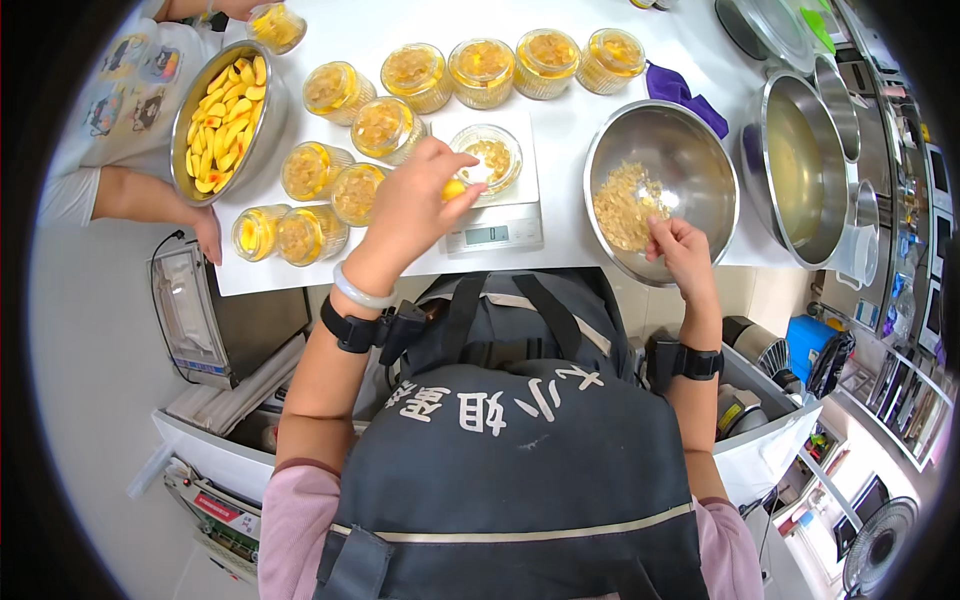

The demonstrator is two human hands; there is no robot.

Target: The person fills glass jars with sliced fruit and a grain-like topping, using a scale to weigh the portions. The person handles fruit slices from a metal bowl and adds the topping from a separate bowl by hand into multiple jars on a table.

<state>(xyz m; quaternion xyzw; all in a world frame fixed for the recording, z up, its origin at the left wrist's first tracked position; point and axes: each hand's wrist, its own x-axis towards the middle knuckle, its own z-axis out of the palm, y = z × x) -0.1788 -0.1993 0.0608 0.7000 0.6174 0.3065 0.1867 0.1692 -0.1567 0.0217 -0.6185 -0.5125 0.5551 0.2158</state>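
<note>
My left hand (pixel 425 205) is over the digital scale (pixel 492 236), its fingers pinched around a yellow piece that looks like a peach slice (pixel 454 189). Right beside those fingertips, a glass jar (pixel 508 150) stands on the scale with some pale, amber-tinted bits at its bottom. My right hand (pixel 685 255) reaches over the near rim of a steel bowl (pixel 700 165). Its fingers are closed at the edge of a heap of pale dried flakes (pixel 625 205) inside, with a few flakes at the fingertips.
Several filled glass jars (pixel 415 75) line the back and left of the white table. A steel bowl of peach slices (pixel 225 125) stands left, near another person's hand (pixel 207 238). Rightward are a purple cloth (pixel 685 95) and a steel basin of liquid (pixel 798 165).
</note>
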